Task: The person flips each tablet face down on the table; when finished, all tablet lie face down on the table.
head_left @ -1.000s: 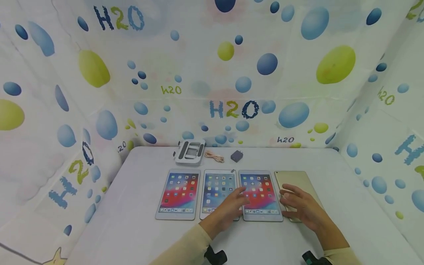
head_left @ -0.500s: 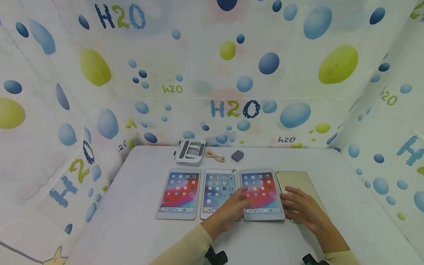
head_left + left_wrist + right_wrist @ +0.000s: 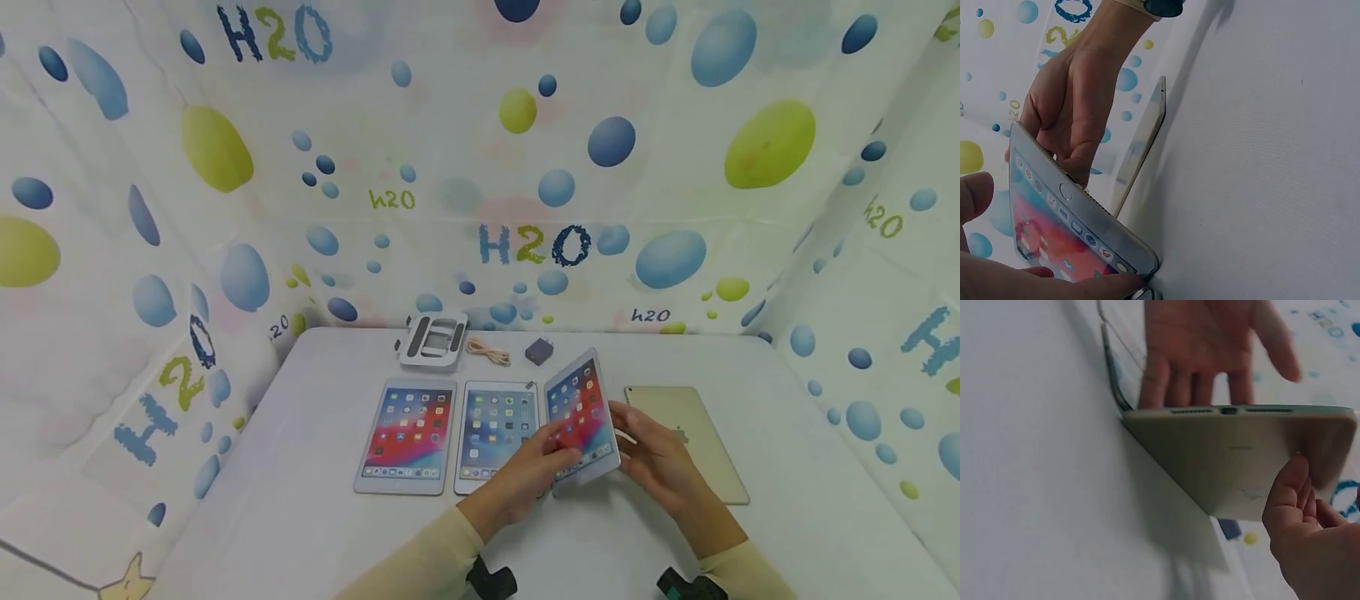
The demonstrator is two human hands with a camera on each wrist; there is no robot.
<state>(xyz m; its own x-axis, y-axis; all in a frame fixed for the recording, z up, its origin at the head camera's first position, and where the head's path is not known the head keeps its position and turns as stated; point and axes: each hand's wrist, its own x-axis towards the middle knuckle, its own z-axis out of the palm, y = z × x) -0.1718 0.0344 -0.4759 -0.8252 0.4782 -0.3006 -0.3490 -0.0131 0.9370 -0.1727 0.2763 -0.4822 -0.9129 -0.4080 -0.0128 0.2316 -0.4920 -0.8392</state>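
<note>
A tablet with a lit red and blue screen (image 3: 582, 408) leans up on its left long edge, its right side raised off the table. My left hand (image 3: 519, 477) touches that lower left side, its straight fingers along the screen in the left wrist view. From the right, my right hand (image 3: 660, 458) props the raised side. In the right wrist view its fingertips (image 3: 1294, 469) press against the tablet's plain back (image 3: 1210, 450). The gold tablet (image 3: 701, 425) lies face down beside my right hand. Another lit tablet (image 3: 495, 425) is partly hidden under my left forearm.
A third lit tablet (image 3: 407, 433) lies flat at the left of the row. Behind the row are a white folding stand (image 3: 431, 340), a coiled beige cable (image 3: 487, 351) and a dark charger block (image 3: 539, 351). Patterned cloth (image 3: 450, 167) walls the table on its back and sides.
The third tablet has gone from lying flat to tilted up, its right side rising. My right hand has moved left behind it, away from the gold tablet. My left hand has barely moved.
</note>
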